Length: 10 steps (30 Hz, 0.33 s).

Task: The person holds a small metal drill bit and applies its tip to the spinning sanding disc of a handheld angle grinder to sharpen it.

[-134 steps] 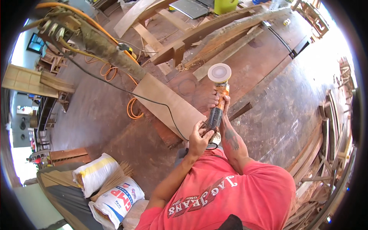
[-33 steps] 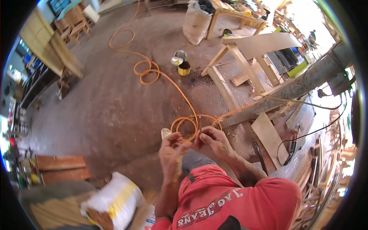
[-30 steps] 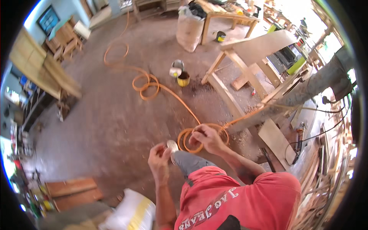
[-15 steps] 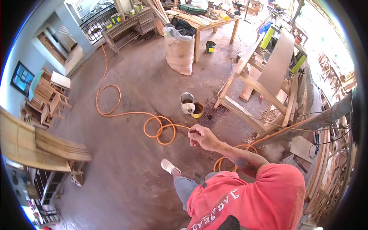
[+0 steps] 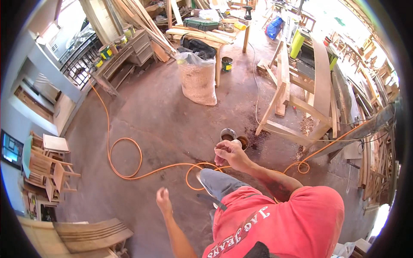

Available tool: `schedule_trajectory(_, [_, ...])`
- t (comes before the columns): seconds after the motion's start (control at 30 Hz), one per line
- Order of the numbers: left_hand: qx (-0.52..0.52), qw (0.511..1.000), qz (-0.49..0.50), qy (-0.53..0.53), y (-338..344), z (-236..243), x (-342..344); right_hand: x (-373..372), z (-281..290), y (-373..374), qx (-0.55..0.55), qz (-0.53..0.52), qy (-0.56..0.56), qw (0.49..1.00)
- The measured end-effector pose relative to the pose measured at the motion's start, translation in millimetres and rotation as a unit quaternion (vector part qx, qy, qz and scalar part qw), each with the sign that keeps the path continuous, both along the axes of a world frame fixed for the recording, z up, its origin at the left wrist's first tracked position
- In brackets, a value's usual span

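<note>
My right hand point(image 5: 231, 155) is held out in front of my body with its fingers curled in and the thumb against them. Whatever those fingers hold, if anything, is too small to make out. Just beyond it, two open cans point(image 5: 227, 134) stand side by side on the floor, partly covered by the hand. An orange hose point(image 5: 161, 168) runs over the floor in loops and passes beneath my right hand and arm. My left hand point(image 5: 164, 199) hangs low at my left side, its fingers drawn together, and nothing shows in it.
Ahead stands a full sack point(image 5: 198, 81) beside a wooden table point(image 5: 218, 64) loaded with boards. To the right is a wooden frame stand point(image 5: 297, 101) with machines. Chairs point(image 5: 56, 167) sit at the left, near a curved wooden panel point(image 5: 92, 234). A desk point(image 5: 124, 56) stands farther back.
My left hand has come into view at the lower left. The view has shifted, and my right hand now overlaps the two cans. Both feet are now mostly hidden.
</note>
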<state>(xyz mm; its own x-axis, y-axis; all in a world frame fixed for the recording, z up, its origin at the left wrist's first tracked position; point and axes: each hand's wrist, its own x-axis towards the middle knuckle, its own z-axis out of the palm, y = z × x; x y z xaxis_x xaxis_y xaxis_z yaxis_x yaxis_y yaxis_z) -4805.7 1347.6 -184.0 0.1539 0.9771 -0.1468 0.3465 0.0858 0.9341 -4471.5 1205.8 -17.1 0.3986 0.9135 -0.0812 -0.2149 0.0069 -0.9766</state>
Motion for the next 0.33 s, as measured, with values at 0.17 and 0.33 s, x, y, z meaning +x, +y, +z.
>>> schedule_trajectory(0.17, [-0.075,0.957,-0.175,-0.220,106,101,135,-7,-51,152,-0.051,0.011,0.106,0.993])
schedule_trajectory(0.33, [-0.012,0.957,-0.166,-0.236,272,150,217,18,-65,375,0.011,0.091,0.101,0.991])
